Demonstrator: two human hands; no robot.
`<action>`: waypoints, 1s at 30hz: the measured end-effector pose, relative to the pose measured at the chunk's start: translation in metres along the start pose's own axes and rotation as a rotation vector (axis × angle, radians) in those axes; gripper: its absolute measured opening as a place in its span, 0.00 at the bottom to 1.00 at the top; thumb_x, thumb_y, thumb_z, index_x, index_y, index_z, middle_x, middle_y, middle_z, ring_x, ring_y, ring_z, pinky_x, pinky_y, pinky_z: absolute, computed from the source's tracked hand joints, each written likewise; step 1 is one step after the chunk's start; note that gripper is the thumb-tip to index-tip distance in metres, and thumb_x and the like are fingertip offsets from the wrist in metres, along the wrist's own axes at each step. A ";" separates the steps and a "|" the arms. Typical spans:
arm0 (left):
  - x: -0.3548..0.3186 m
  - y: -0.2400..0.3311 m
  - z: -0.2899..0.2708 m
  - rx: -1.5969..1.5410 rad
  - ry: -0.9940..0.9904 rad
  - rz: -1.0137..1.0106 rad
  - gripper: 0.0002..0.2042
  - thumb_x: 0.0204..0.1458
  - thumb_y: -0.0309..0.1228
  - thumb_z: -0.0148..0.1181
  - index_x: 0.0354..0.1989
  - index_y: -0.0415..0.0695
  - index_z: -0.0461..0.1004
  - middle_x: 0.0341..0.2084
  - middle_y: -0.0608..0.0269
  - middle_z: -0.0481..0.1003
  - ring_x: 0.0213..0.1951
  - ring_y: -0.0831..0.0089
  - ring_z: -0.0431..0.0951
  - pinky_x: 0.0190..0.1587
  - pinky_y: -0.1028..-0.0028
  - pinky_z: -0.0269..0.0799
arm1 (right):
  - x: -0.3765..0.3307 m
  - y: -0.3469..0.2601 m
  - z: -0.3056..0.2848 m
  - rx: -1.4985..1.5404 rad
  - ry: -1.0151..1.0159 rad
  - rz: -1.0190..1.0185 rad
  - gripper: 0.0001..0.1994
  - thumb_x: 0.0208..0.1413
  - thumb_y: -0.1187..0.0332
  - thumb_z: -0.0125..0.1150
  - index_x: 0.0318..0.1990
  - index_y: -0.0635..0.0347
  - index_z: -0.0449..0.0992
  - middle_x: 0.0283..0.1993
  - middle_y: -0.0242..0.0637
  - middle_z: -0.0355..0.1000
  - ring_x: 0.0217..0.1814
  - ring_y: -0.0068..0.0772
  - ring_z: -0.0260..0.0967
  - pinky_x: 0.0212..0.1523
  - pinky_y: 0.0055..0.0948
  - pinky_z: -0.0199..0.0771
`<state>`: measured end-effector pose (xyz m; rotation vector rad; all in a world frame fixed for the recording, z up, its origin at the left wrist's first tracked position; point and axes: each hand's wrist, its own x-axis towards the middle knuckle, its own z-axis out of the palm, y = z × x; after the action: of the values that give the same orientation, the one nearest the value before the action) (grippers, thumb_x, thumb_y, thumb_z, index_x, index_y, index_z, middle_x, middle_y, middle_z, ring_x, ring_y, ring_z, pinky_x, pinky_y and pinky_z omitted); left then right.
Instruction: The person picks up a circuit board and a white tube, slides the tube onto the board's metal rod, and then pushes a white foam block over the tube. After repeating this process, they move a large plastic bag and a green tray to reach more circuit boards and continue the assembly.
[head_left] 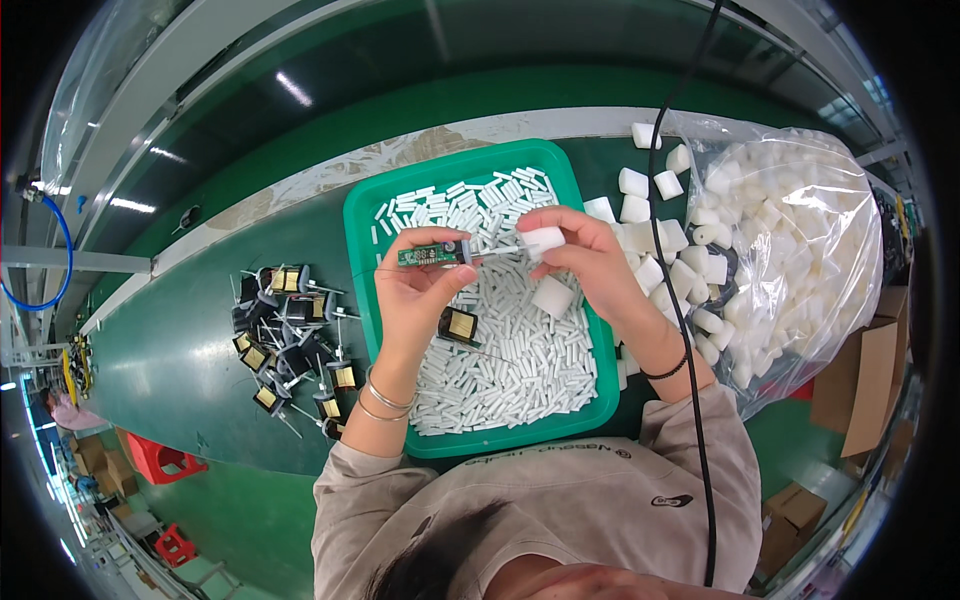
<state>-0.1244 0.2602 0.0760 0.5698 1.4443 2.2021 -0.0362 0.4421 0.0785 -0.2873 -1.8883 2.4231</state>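
Over a green plastic tray [357, 230] full of short white tubes [520, 370], my left hand [410, 300] pinches a small electronic module [430, 254] with its green circuit board facing up. A thin pale stem reaches from the module toward my right hand. My right hand [595, 260] grips a white foam plug [543, 241] between thumb and fingers, at the stem's far end; whether the stem is inside the foam I cannot tell. Below it, another foam plug [553, 297] rests on the tubes. A black module with a gold face [458, 325] lies in the tray beside my left wrist.
Left of the tray, several black-and-gold modules with stems [290, 345] lie heaped on the green table [170, 350]. To the right are loose foam pieces [635, 208] and a clear bag [800, 230] of them. A black cable [655, 170] hangs across the right side.
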 end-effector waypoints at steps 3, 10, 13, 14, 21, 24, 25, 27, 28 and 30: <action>-0.001 -0.001 0.001 0.098 -0.018 0.031 0.16 0.38 0.15 0.62 0.38 0.37 0.69 0.36 0.57 0.72 0.37 0.74 0.75 0.39 0.76 0.74 | 0.001 -0.001 0.001 0.072 0.060 -0.001 0.15 0.47 0.81 0.45 0.44 0.62 0.70 0.45 0.34 0.67 0.43 0.22 0.66 0.35 0.21 0.72; -0.002 -0.002 0.003 0.211 0.007 0.064 0.16 0.36 0.16 0.64 0.37 0.37 0.71 0.37 0.59 0.73 0.38 0.75 0.74 0.39 0.77 0.73 | -0.003 -0.010 0.003 -0.008 0.099 0.013 0.12 0.47 0.78 0.45 0.40 0.62 0.72 0.43 0.36 0.69 0.39 0.23 0.68 0.33 0.21 0.74; -0.004 0.000 0.007 0.263 0.011 0.089 0.16 0.35 0.17 0.65 0.36 0.37 0.71 0.36 0.60 0.73 0.37 0.76 0.74 0.38 0.78 0.73 | -0.003 -0.012 0.001 0.138 0.078 0.081 0.13 0.48 0.76 0.47 0.41 0.63 0.73 0.42 0.37 0.70 0.39 0.25 0.69 0.33 0.21 0.75; -0.004 0.000 0.007 0.264 0.008 0.089 0.16 0.35 0.17 0.65 0.36 0.37 0.71 0.36 0.60 0.73 0.37 0.76 0.74 0.38 0.78 0.73 | -0.004 -0.012 0.000 0.235 0.076 0.096 0.13 0.48 0.75 0.49 0.42 0.63 0.73 0.41 0.38 0.71 0.39 0.26 0.70 0.33 0.21 0.75; -0.001 0.005 0.010 0.599 -0.103 0.366 0.16 0.29 0.17 0.67 0.32 0.39 0.74 0.32 0.59 0.74 0.35 0.74 0.75 0.36 0.79 0.72 | -0.005 -0.011 -0.005 0.256 0.065 0.113 0.14 0.47 0.75 0.48 0.42 0.68 0.73 0.44 0.41 0.71 0.41 0.28 0.71 0.35 0.24 0.75; -0.002 0.004 0.009 0.622 -0.157 0.373 0.16 0.27 0.16 0.67 0.30 0.39 0.74 0.32 0.59 0.74 0.35 0.73 0.74 0.36 0.79 0.72 | -0.007 -0.014 -0.002 0.198 0.040 0.148 0.13 0.48 0.76 0.49 0.42 0.67 0.74 0.41 0.40 0.72 0.37 0.27 0.71 0.36 0.22 0.74; -0.002 0.004 0.009 0.598 -0.172 0.339 0.17 0.26 0.16 0.67 0.29 0.38 0.73 0.32 0.59 0.73 0.35 0.73 0.74 0.36 0.78 0.72 | -0.008 -0.015 0.001 0.119 0.049 0.099 0.13 0.48 0.76 0.50 0.42 0.66 0.74 0.40 0.39 0.72 0.36 0.25 0.72 0.36 0.21 0.74; -0.004 0.005 0.012 0.602 -0.142 0.297 0.17 0.27 0.17 0.68 0.30 0.39 0.74 0.31 0.60 0.74 0.34 0.73 0.75 0.35 0.79 0.72 | -0.010 -0.016 0.005 0.042 0.059 0.049 0.13 0.48 0.76 0.50 0.43 0.65 0.74 0.38 0.38 0.73 0.35 0.24 0.72 0.35 0.20 0.73; -0.005 0.006 0.013 0.604 -0.111 0.255 0.17 0.27 0.19 0.69 0.30 0.40 0.74 0.30 0.61 0.75 0.33 0.72 0.75 0.34 0.79 0.73 | -0.010 -0.018 0.007 0.007 0.069 0.035 0.13 0.49 0.76 0.50 0.43 0.65 0.74 0.38 0.37 0.73 0.36 0.23 0.71 0.35 0.19 0.73; -0.004 0.004 0.012 0.609 -0.112 0.284 0.17 0.27 0.19 0.69 0.30 0.40 0.74 0.30 0.61 0.75 0.33 0.72 0.76 0.34 0.79 0.73 | -0.011 -0.019 0.008 -0.029 0.080 0.022 0.13 0.49 0.75 0.50 0.42 0.64 0.74 0.38 0.37 0.73 0.36 0.22 0.71 0.35 0.18 0.73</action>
<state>-0.1154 0.2657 0.0834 1.1386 2.0812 1.8547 -0.0282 0.4376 0.0996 -0.4019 -1.8976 2.3621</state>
